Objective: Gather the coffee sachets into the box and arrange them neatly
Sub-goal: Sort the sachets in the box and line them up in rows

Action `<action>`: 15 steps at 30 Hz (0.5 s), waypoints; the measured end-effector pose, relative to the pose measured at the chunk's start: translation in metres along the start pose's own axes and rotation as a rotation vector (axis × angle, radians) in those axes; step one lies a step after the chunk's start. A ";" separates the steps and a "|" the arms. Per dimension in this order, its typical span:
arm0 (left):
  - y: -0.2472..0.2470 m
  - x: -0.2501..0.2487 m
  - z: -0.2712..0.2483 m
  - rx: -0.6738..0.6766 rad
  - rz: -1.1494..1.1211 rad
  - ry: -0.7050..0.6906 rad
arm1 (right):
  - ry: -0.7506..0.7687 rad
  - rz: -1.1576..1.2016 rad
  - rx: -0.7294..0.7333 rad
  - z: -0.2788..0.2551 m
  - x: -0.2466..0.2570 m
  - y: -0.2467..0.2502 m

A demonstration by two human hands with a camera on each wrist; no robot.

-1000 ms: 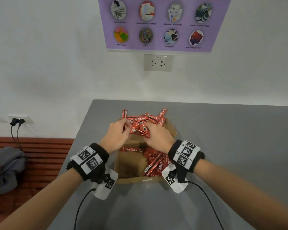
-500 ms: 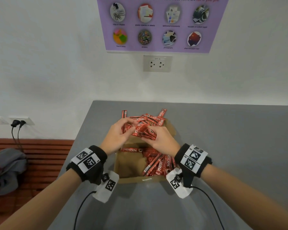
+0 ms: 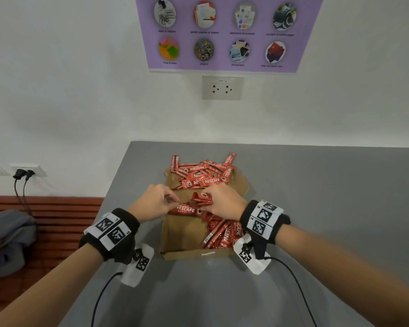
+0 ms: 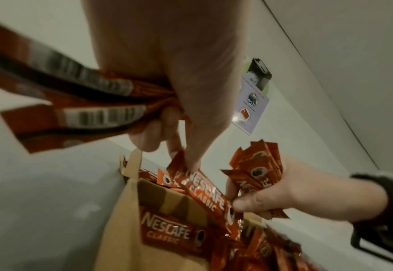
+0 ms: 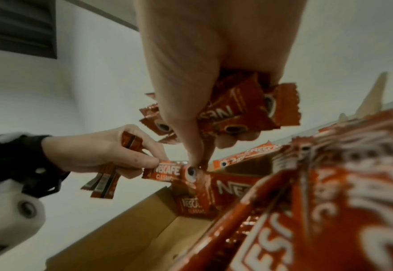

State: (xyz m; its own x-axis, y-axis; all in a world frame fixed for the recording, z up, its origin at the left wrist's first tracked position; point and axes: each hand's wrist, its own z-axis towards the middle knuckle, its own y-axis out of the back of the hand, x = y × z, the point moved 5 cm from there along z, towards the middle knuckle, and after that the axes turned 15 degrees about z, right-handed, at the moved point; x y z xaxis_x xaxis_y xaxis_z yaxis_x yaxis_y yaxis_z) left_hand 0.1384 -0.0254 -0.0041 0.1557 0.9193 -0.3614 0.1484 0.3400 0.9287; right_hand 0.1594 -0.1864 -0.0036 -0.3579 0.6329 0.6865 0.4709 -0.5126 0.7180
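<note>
An open brown cardboard box (image 3: 175, 232) sits on the grey table. Red coffee sachets (image 3: 222, 232) are stacked along its right side. A loose heap of sachets (image 3: 203, 173) lies on the far flap and the table beyond. My left hand (image 3: 151, 204) grips several sachets (image 4: 79, 102) in its palm and pinches one end of a single sachet (image 3: 185, 210) over the box. My right hand (image 3: 224, 204) holds a bundle of sachets (image 5: 248, 110) and pinches the other end of that same sachet (image 5: 167, 172).
The table's left edge (image 3: 113, 185) runs close to the box. A wooden bench with grey cloth (image 3: 7, 237) stands to the left below. A wall socket (image 3: 222, 88) and a purple poster (image 3: 227, 31) are on the wall behind.
Both hands have drawn back from the far heap toward me, carrying sachets, and now hold a single sachet between them over the box.
</note>
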 end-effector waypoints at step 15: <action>-0.026 0.002 0.013 0.018 0.412 0.087 | 0.002 -0.301 0.053 0.027 0.000 -0.020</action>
State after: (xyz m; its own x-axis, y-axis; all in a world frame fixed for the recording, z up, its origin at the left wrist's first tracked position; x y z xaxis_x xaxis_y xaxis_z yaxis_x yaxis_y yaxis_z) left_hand 0.1477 -0.0345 -0.0299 0.1225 0.9913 0.0490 0.1081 -0.0624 0.9922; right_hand 0.1718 -0.1607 -0.0215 -0.4897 0.7505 0.4439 0.3844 -0.2711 0.8825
